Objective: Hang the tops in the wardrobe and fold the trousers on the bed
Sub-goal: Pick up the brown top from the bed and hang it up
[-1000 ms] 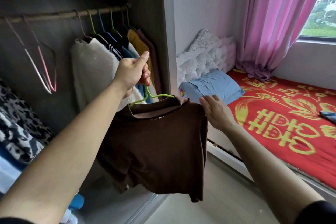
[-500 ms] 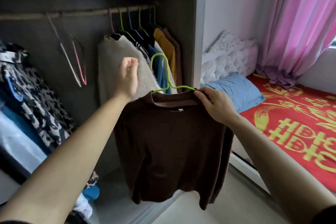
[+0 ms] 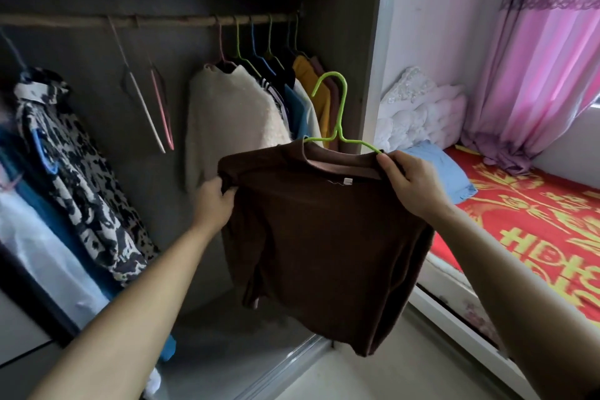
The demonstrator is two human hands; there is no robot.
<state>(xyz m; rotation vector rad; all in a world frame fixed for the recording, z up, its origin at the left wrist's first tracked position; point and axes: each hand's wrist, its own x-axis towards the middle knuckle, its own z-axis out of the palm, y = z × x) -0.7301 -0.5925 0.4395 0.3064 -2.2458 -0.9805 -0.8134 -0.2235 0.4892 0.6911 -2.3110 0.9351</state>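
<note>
A brown top (image 3: 324, 237) hangs on a green hanger (image 3: 337, 114) in front of the open wardrobe. My right hand (image 3: 409, 185) grips the top's right shoulder together with the hanger's arm. My left hand (image 3: 216, 201) grips the top's left shoulder, fingers curled into the cloth. The hanger's hook stands free, below the wardrobe rail (image 3: 146, 20) and not on it. The bed (image 3: 535, 237) with a red and yellow cover lies to the right.
On the rail hang a cream sweater (image 3: 233, 120), several tops on coloured hangers (image 3: 292, 81) at the right end, and two bare hangers (image 3: 156, 114). A patterned garment (image 3: 81, 178) hangs left. A blue pillow (image 3: 444, 172) and pink curtain (image 3: 535, 75) are by the bed.
My left hand let go of the hanger's hook, dropped and took hold of the top's left shoulder. My right hand stayed on the right shoulder. The view turned left towards the wardrobe.
</note>
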